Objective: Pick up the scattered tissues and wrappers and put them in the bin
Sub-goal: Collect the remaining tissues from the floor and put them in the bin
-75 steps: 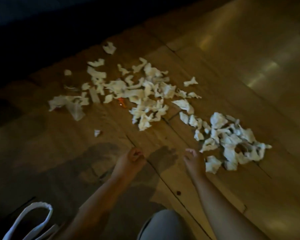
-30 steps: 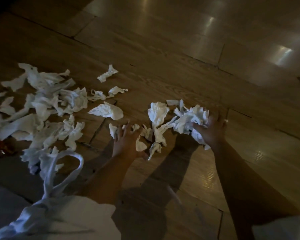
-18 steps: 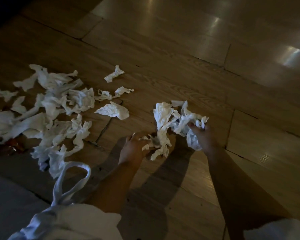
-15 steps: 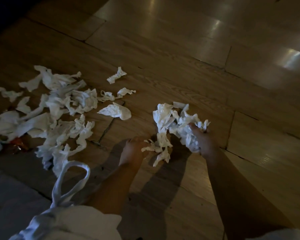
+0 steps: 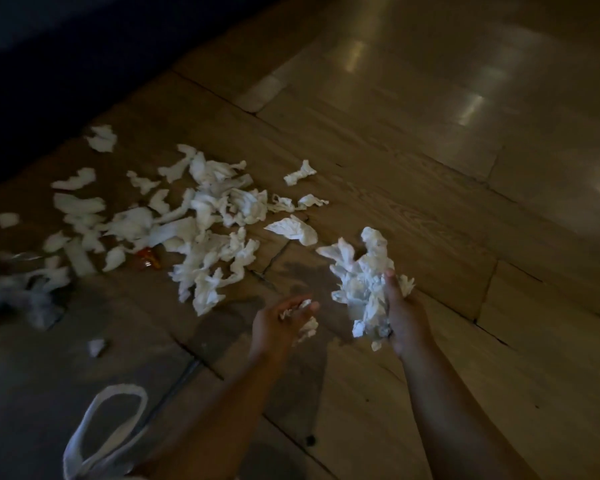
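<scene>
The floor [image 5: 447, 209] is made of wide wooden boards with a clear grain and dark joints. The room is dim, and pale patches of light shine on the boards at the upper right. At the upper left the boards end at a dark zone [image 5: 49, 46]; I cannot tell what it is.

The scattered tissues [image 5: 222, 209] lie on the floor in the left and middle part, many torn and crumpled white pieces close together, some touching. A small orange wrapper [image 5: 147, 259] lies among them at the near side of the heap. One twisted piece [image 5: 300, 173] lies apart on the heap's right side, and one little scrap [image 5: 96, 346] lies alone, nearer to the person. At the left edge there is a blurred white shape [image 5: 14, 296], too unsharp to name.

The right hand [image 5: 406, 320] has its fingers curled round a big bunch of tissues [image 5: 361, 285], which sticks out above and below the hand. The left hand [image 5: 278, 327], just beside it, has its fingers bent round a few small scraps [image 5: 307, 329].

A white loop handle [image 5: 101, 431] shows at the lower left, near the left forearm. To the right of the hands and beyond them, the boards run on as plain wood to the picture's edge.
</scene>
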